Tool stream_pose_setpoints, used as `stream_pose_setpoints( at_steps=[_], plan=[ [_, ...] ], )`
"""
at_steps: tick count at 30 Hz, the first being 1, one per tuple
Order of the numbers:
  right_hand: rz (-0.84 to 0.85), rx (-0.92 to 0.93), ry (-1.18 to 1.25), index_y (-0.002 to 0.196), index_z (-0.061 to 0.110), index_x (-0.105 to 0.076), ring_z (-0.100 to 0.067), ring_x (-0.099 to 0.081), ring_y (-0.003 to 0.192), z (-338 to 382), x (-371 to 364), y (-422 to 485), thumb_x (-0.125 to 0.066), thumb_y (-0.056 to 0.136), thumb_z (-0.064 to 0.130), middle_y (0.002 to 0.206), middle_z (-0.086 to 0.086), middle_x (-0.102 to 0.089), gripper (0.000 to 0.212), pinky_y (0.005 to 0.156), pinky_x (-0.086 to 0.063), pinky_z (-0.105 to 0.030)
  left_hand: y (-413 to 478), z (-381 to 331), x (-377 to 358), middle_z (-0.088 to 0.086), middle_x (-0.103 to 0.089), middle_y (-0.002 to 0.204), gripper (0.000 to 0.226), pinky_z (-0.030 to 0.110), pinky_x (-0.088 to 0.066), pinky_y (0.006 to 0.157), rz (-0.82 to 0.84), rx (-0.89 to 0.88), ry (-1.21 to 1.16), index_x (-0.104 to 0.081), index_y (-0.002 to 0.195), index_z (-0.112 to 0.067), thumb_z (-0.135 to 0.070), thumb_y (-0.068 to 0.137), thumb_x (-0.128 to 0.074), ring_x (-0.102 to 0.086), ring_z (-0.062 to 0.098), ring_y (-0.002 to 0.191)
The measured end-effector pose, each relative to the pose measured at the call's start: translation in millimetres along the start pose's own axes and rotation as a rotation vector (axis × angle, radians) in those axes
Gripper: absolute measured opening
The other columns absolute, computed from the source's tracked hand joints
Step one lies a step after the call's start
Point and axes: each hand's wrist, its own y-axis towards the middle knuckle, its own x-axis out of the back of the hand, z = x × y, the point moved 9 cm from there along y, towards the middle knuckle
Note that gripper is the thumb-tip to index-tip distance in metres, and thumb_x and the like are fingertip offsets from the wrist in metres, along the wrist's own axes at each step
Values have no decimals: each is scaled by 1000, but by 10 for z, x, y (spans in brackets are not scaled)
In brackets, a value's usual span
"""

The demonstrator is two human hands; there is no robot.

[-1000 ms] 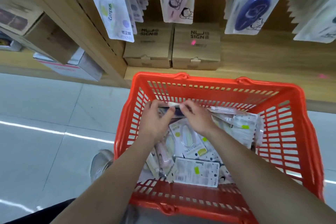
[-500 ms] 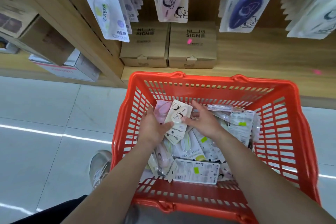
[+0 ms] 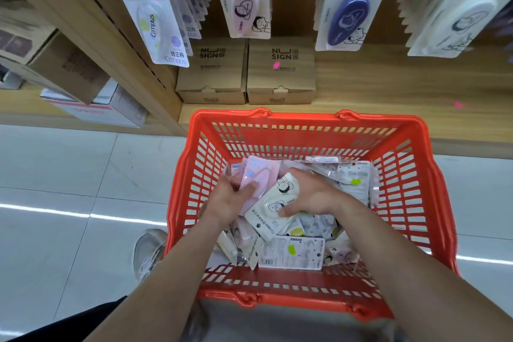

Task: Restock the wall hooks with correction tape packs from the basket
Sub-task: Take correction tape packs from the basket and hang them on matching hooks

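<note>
A wooden shelf wall (image 3: 388, 78) with hanging correction tape packs (image 3: 251, 0) spans the top of the frame, above a red basket (image 3: 305, 121) at centre. Inside it, the left hand (image 3: 230, 200) curls around a pink pack (image 3: 255, 175). Just right, the right hand (image 3: 311, 194) pinches a cream pack (image 3: 272, 208) above the loose pile (image 3: 294, 253)

One red basket (image 3: 299, 119), two brown boxes (image 3: 280, 72), one grey shoe (image 3: 148, 253), one left hand (image 3: 224, 200), one right hand (image 3: 313, 194).
</note>
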Motion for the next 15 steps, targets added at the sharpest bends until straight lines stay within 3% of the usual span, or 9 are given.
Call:
stream_pose_setpoints(
  at_steps=[2, 4, 7, 10, 13, 15],
  plan=[
    [12, 6, -48, 123, 37, -47, -8, -57, 108, 7, -12, -51, -96, 68, 31, 110, 21, -59, 74, 84, -44, -24, 12, -43, -14, 12, -71, 96, 32, 37, -54, 80, -30, -2, -19, -61, 70, -15, -36, 86, -81, -69, 23, 84],
    [13, -4, -58, 121, 34, -47, -13, -59, 111, -17, 2, -97, -95, 69, 33, 114, 15, -63, 71, 89, -47, -30, -4, -107, -41, 8, -66, 107, 26, 32, -54, 84, -28, -7, -115, -58, 82, -19, -21, 85, -84, -66, 19, 93],
    [-7, -7, -1, 109, 37, -49, -10, -62, 97, -25, 135, -234, -89, 77, 23, 102, 14, -65, 53, 78, -51, -23, -73, -123, -64, 1, -64, 99, 38, 25, -52, 69, 21, 31, -222, -52, 113, -10, -16, 88, -80, -65, 14, 83],
    [-71, -28, 123, 122, 28, -52, -10, -66, 94, -59, 380, -410, -88, 79, 17, 103, 9, -69, 58, 74, -53, -23, -143, -131, 77, 2, -61, 103, 43, 19, -51, 63, -18, 26, -308, -47, 126, -8, -7, 92, -74, -61, 13, 83],
    [-124, -41, 227, 120, 20, -55, -14, -67, 96, -87, 639, -622, -87, 80, 15, 106, 2, -70, 52, 72, -53, -22, -238, -195, 225, 5, -59, 109, 57, 26, -49, 69, -28, 5, -314, -38, 132, -14, -3, 90, -75, -61, 17, 89],
    [-165, -25, 274, 116, 19, -56, -16, -68, 98, -35, 795, -783, -87, 81, 13, 107, 0, -70, 47, 75, -54, -24, -340, -262, 264, 7, -63, 111, 60, 40, -57, 80, 20, -1, -291, -38, 131, -17, -1, 88, -76, -67, 26, 95]
  ],
)
